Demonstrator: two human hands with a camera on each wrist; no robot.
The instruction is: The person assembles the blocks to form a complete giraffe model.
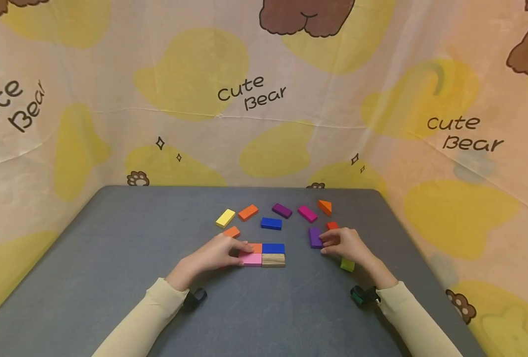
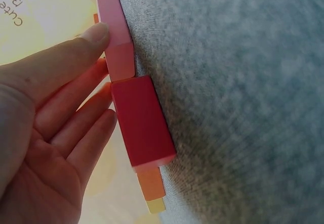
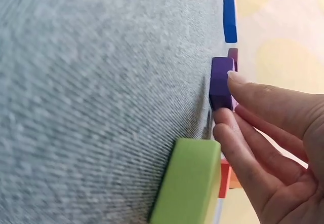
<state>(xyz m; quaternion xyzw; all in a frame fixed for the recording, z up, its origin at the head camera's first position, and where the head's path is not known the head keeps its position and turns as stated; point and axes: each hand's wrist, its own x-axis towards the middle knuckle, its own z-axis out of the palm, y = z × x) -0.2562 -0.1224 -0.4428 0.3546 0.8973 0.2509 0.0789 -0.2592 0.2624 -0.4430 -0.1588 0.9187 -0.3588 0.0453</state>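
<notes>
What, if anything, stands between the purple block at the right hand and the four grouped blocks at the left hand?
Nothing visible: only bare table lies between the purple block and the four grouped blocks. The loose blue block lies farther back.

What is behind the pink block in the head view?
An orange block lies directly behind the pink block; its right part shows. The left hand hides its left part.

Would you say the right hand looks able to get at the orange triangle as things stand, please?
Probably yes: the orange triangle lies uncovered, beyond the red block beside the right hand, which could likely reach over.
</notes>
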